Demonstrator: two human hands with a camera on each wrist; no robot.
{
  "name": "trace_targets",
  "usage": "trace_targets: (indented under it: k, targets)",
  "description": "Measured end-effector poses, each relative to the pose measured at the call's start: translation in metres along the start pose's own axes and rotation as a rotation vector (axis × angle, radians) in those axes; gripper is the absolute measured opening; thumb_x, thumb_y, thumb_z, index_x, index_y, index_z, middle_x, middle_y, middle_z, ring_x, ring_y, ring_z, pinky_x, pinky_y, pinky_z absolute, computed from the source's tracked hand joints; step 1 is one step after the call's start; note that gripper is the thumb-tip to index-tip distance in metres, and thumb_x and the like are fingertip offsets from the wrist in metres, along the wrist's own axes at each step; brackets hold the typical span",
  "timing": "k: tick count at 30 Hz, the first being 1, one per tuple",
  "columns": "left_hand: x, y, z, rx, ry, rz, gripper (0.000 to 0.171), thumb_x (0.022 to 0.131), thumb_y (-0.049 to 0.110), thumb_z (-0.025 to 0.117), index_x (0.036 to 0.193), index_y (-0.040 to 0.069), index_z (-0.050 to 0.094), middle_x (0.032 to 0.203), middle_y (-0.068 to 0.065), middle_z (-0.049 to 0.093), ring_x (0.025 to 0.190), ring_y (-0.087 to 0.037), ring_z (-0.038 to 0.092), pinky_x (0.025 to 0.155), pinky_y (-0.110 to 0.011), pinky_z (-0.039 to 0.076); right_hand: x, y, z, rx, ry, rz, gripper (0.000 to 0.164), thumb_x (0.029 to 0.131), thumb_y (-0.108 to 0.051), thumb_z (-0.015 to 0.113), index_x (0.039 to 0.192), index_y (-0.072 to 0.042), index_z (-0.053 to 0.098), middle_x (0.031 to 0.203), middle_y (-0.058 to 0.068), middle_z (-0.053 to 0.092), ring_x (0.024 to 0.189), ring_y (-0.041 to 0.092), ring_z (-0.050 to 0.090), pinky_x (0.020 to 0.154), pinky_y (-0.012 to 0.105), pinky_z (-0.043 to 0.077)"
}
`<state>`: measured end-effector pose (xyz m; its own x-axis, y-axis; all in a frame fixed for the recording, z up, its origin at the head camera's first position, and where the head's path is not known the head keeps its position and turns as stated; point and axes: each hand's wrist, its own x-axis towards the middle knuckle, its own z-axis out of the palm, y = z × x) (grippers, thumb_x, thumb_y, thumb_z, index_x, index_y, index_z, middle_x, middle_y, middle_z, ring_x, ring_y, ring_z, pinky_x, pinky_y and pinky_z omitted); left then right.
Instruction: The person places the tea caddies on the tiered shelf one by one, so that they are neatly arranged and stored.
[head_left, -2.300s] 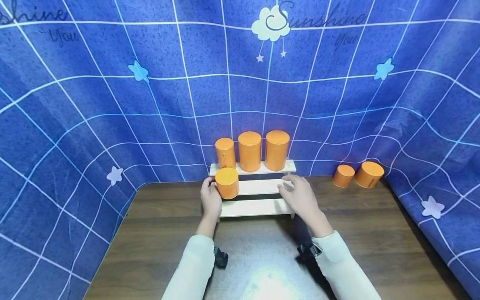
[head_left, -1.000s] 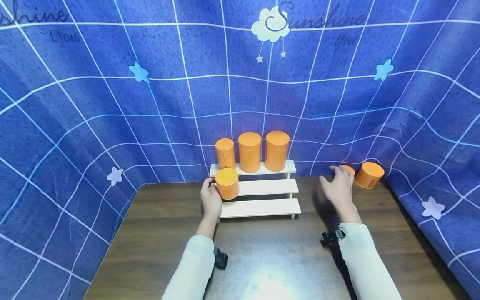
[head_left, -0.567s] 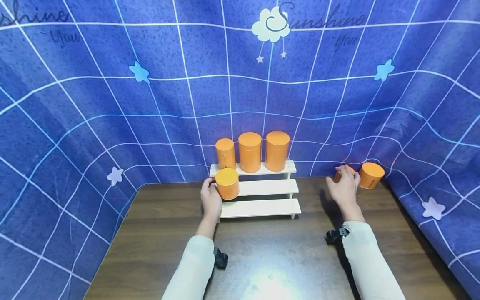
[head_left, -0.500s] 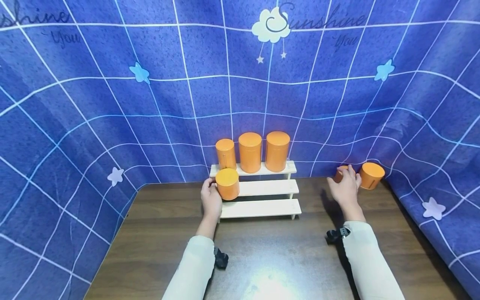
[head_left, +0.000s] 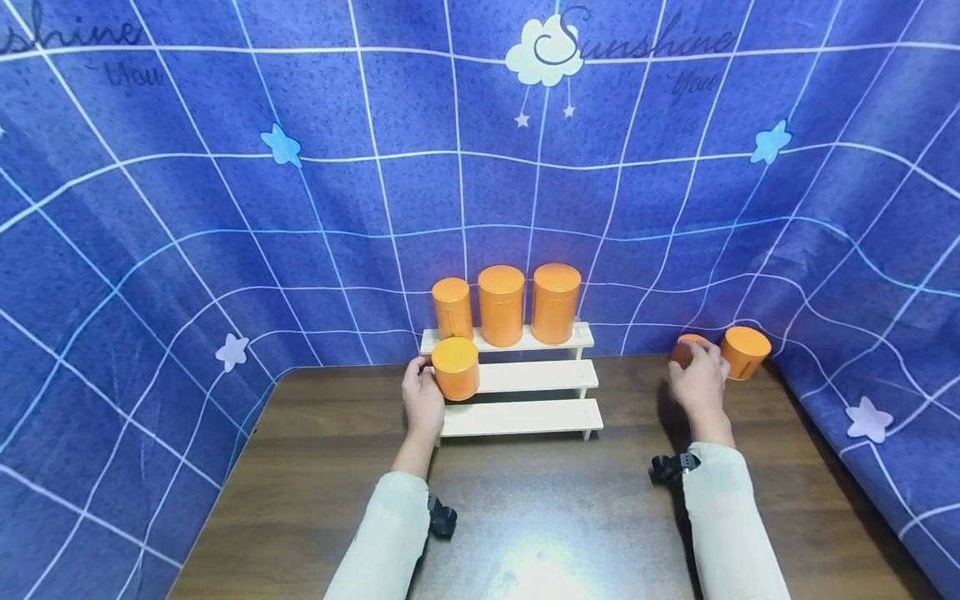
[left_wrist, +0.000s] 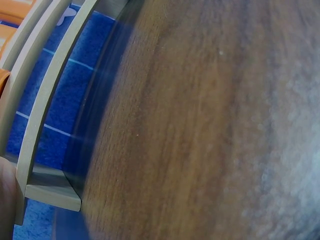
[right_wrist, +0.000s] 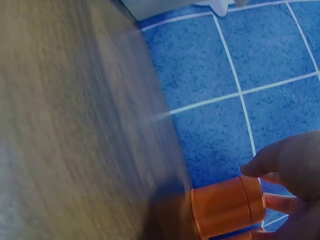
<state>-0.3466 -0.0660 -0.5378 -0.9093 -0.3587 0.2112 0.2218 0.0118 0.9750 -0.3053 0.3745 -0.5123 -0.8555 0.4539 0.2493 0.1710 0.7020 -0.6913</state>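
My left hand (head_left: 422, 398) is at the left end of a pale wooden three-step rack (head_left: 525, 417), beside an orange canister (head_left: 456, 371) on its middle step. Its fingertips are partly hidden, so what they grip is unclear; the left wrist view shows only a bit of the hand (left_wrist: 7, 192) by the rack's end (left_wrist: 42, 107). At the far right, my right hand (head_left: 701, 383) has thumb and fingers around the lid end of a small orange canister (right_wrist: 225, 207). That canister (head_left: 684, 350) is partly hidden behind the hand in the head view.
Three taller orange canisters, the middle one (head_left: 501, 307) included, stand on the rack's top step. A wider short canister (head_left: 746, 353) stands just right of my right hand. Blue gridded cloth (head_left: 360, 192) rises behind and beside the brown wooden table (head_left: 315, 467).
My right hand has left the rack's right end, moved right to the small canister and closed its fingers about it. My left hand and the rack have stayed put.
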Motion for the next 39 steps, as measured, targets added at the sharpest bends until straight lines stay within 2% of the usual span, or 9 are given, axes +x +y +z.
trace_targets:
  k: [7,10,14,16,20,22,29,32,39]
  targets:
    - [0.0,-0.001,-0.001,0.012,0.005,-0.007,0.027,0.107,0.001,0.042,0.123,-0.004,0.064,0.126,-0.022,0.067,0.121,-0.029,0.063,0.108,-0.044,0.051,0.003,-0.001,0.0,-0.04,0.009,0.02,0.055,0.096,-0.011,0.062,0.147,0.007,0.054,0.151,0.034,0.037,0.137,0.057,0.034,0.113,0.063,0.033]
    - [0.0,-0.001,-0.002,0.016,0.006,-0.008,0.027,0.107,0.001,0.042,0.123,-0.004,0.064,0.126,-0.022,0.067,0.121,-0.029,0.063,0.108,-0.044,0.051,0.005,0.001,0.0,0.03,0.049,0.048,0.049,0.094,-0.01,0.067,0.139,0.008,0.062,0.155,0.032,0.036,0.141,0.056,0.035,0.119,0.06,0.033]
    - [-0.001,0.0,-0.003,0.014,0.011,-0.002,0.026,0.107,0.0,0.043,0.122,-0.004,0.064,0.125,-0.022,0.067,0.121,-0.03,0.064,0.107,-0.043,0.051,0.007,0.007,0.003,0.165,0.11,0.095,0.044,0.091,-0.01,0.076,0.13,0.01,0.068,0.166,0.031,0.029,0.152,0.054,0.031,0.131,0.056,0.025]
    - [-0.001,0.0,-0.002,0.017,0.014,-0.002,0.027,0.107,0.0,0.042,0.122,-0.004,0.064,0.125,-0.022,0.067,0.12,-0.029,0.064,0.107,-0.043,0.051,0.008,0.01,0.006,0.207,0.143,0.103,0.044,0.089,-0.009,0.08,0.127,0.01,0.07,0.164,0.033,0.035,0.152,0.053,0.036,0.13,0.054,0.027]
    - [-0.001,0.0,-0.001,0.027,0.009,-0.003,0.027,0.108,0.001,0.042,0.123,-0.003,0.064,0.126,-0.022,0.067,0.119,-0.028,0.064,0.106,-0.041,0.052,0.007,0.013,0.01,0.254,0.214,0.102,0.039,0.088,-0.004,0.079,0.125,0.007,0.072,0.143,0.031,0.062,0.134,0.046,0.057,0.119,0.052,0.041]
    - [-0.001,0.0,0.0,0.032,0.007,-0.002,0.027,0.108,0.001,0.042,0.123,-0.003,0.064,0.126,-0.022,0.068,0.119,-0.028,0.064,0.105,-0.041,0.052,0.006,0.013,0.012,0.263,0.235,0.102,0.038,0.089,-0.003,0.076,0.126,0.005,0.073,0.133,0.028,0.069,0.126,0.043,0.061,0.113,0.052,0.045]
    - [-0.003,0.002,0.002,0.028,0.009,0.008,0.027,0.107,0.0,0.043,0.121,-0.004,0.066,0.124,-0.022,0.069,0.116,-0.029,0.064,0.103,-0.04,0.052,-0.002,0.017,0.011,0.272,0.286,0.112,0.036,0.091,-0.003,0.075,0.125,0.006,0.072,0.131,0.031,0.066,0.129,0.046,0.057,0.117,0.054,0.04]
    - [-0.004,0.002,0.002,0.031,0.004,0.004,0.027,0.108,0.001,0.043,0.121,-0.003,0.066,0.124,-0.022,0.069,0.116,-0.029,0.064,0.103,-0.039,0.051,-0.006,0.019,0.009,0.269,0.295,0.116,0.036,0.09,-0.002,0.076,0.125,0.007,0.072,0.131,0.032,0.065,0.128,0.047,0.056,0.116,0.056,0.039]
    - [0.0,-0.001,0.001,0.031,0.005,0.01,0.027,0.108,0.001,0.042,0.121,-0.002,0.065,0.124,-0.021,0.068,0.117,-0.028,0.064,0.103,-0.039,0.051,-0.005,0.017,0.005,0.27,0.225,0.144,0.04,0.092,-0.004,0.076,0.131,0.003,0.071,0.138,0.028,0.066,0.129,0.043,0.058,0.117,0.055,0.043]
